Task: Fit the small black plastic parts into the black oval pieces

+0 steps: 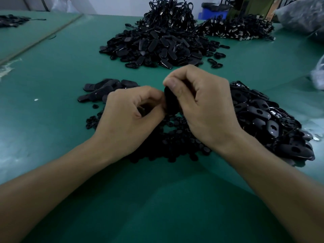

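My right hand grips a black oval piece upright between thumb and fingers, above the middle of the green table. My left hand is curled beside it, its fingertips touching the oval's left edge; something small and dark shows inside the curl, too hidden to name. A heap of small black plastic parts lies under and between both hands. A heap of black oval pieces with holes sits right of my right hand. A few ovals lie behind my left hand.
A large mound of black ovals rises at the table's far middle, topped by looped black cables. Another cable heap lies at the back right, near a blue bin. Plastic bags crowd the right edge. The green mat stretches toward me.
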The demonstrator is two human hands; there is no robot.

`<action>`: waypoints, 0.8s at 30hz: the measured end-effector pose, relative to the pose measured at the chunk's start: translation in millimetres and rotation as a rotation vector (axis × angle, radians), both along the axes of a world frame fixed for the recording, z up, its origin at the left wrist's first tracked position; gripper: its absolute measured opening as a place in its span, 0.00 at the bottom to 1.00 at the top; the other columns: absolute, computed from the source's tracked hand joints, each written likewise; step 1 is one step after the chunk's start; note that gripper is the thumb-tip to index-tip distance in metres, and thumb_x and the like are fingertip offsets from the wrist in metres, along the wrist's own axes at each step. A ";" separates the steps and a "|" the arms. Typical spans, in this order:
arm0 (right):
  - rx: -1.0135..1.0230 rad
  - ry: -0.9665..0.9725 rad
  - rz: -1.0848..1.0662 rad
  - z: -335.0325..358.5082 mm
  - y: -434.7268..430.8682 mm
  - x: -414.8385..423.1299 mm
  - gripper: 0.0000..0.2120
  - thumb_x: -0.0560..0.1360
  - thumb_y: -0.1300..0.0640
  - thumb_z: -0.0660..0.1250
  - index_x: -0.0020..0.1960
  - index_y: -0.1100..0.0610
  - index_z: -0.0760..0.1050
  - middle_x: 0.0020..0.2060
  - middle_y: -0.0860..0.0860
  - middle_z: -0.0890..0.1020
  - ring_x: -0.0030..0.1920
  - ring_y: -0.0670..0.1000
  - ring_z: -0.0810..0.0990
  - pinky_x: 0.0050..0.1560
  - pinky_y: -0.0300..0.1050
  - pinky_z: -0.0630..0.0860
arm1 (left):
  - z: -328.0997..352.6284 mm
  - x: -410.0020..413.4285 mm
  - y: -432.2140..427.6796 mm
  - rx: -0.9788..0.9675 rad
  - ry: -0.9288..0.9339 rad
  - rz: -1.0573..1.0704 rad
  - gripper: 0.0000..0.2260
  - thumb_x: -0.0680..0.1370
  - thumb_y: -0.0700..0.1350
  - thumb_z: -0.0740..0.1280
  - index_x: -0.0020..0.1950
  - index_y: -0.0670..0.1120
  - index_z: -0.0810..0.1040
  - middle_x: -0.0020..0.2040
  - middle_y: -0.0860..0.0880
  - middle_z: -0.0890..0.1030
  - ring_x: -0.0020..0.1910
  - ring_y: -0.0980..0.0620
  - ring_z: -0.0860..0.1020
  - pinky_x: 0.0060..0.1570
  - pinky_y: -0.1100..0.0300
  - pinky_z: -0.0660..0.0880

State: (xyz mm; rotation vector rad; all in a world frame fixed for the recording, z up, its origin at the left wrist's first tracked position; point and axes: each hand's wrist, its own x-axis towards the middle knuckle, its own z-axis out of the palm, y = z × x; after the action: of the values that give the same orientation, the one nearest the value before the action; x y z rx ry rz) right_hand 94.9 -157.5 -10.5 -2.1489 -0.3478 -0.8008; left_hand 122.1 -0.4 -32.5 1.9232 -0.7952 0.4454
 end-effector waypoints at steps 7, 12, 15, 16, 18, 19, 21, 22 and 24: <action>-0.004 -0.097 -0.090 -3.6 -0.4 2.0 0.06 0.81 0.61 0.65 0.50 0.61 0.81 0.41 0.49 0.82 0.41 0.45 0.77 0.43 0.33 0.72 | 1.3 -7.3 -0.4 -0.002 0.042 -0.100 0.12 0.74 0.53 0.73 0.55 0.51 0.81 0.43 0.60 0.84 0.41 0.58 0.84 0.41 0.67 0.77; 0.036 -0.092 0.009 -1.3 1.9 -0.3 0.06 0.81 0.61 0.65 0.50 0.59 0.80 0.36 0.46 0.80 0.37 0.44 0.78 0.39 0.35 0.74 | -1.5 -1.7 -1.2 -0.044 0.002 0.001 0.07 0.76 0.47 0.74 0.49 0.58 0.79 0.40 0.58 0.84 0.37 0.58 0.82 0.36 0.69 0.75; 0.124 0.049 0.054 -0.2 1.5 -1.3 0.08 0.82 0.55 0.66 0.44 0.55 0.78 0.31 0.42 0.77 0.32 0.43 0.77 0.34 0.35 0.73 | -2.9 4.1 1.3 -0.069 -0.007 0.070 0.09 0.77 0.41 0.74 0.51 0.56 0.82 0.42 0.62 0.84 0.39 0.62 0.83 0.40 0.71 0.76; 0.139 0.113 0.054 -0.9 1.2 -1.0 0.10 0.81 0.53 0.67 0.42 0.54 0.78 0.30 0.42 0.77 0.31 0.42 0.76 0.33 0.34 0.72 | -3.2 5.8 2.1 -0.074 -0.013 0.092 0.10 0.77 0.39 0.73 0.52 0.54 0.83 0.44 0.62 0.84 0.40 0.63 0.83 0.41 0.71 0.76; 0.146 0.243 0.044 -2.6 -0.9 0.8 0.10 0.79 0.50 0.69 0.40 0.51 0.80 0.30 0.43 0.80 0.31 0.41 0.77 0.34 0.35 0.73 | -3.7 8.3 3.9 -0.067 -0.029 0.129 0.12 0.76 0.37 0.72 0.53 0.52 0.85 0.46 0.62 0.84 0.42 0.65 0.83 0.43 0.72 0.76; 0.154 0.312 0.049 -3.1 -2.5 1.6 0.09 0.78 0.50 0.70 0.41 0.50 0.80 0.31 0.44 0.82 0.31 0.41 0.79 0.34 0.35 0.74 | -4.2 9.0 4.6 -0.057 -0.031 0.144 0.12 0.75 0.36 0.72 0.53 0.51 0.85 0.46 0.62 0.84 0.42 0.66 0.83 0.45 0.71 0.77; 0.218 0.449 0.108 -3.3 -5.4 2.7 0.07 0.78 0.50 0.70 0.44 0.51 0.81 0.33 0.48 0.85 0.32 0.44 0.82 0.32 0.33 0.73 | -5.4 10.9 5.9 -0.045 -0.032 0.179 0.12 0.75 0.36 0.72 0.54 0.50 0.86 0.47 0.61 0.84 0.44 0.66 0.83 0.47 0.70 0.78; 0.256 0.503 0.147 -3.0 -6.6 2.9 0.06 0.79 0.50 0.70 0.46 0.52 0.81 0.34 0.49 0.85 0.31 0.44 0.82 0.32 0.33 0.73 | -5.8 12.0 6.5 -0.049 -0.036 0.194 0.12 0.75 0.37 0.72 0.55 0.51 0.85 0.47 0.61 0.83 0.44 0.66 0.83 0.48 0.70 0.78; 0.313 0.549 0.196 -2.3 -7.7 3.5 0.05 0.78 0.54 0.72 0.46 0.54 0.82 0.34 0.50 0.86 0.32 0.44 0.82 0.32 0.33 0.73 | -6.2 13.1 6.8 -0.058 -0.051 0.204 0.14 0.75 0.37 0.73 0.56 0.54 0.83 0.47 0.63 0.83 0.44 0.66 0.83 0.47 0.70 0.77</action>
State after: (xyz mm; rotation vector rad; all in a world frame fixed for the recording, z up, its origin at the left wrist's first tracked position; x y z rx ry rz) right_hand 98.3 -165.2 -12.8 -1.9053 -0.1296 -0.1238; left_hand 135.2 6.4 -38.8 1.9537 -0.6135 0.6364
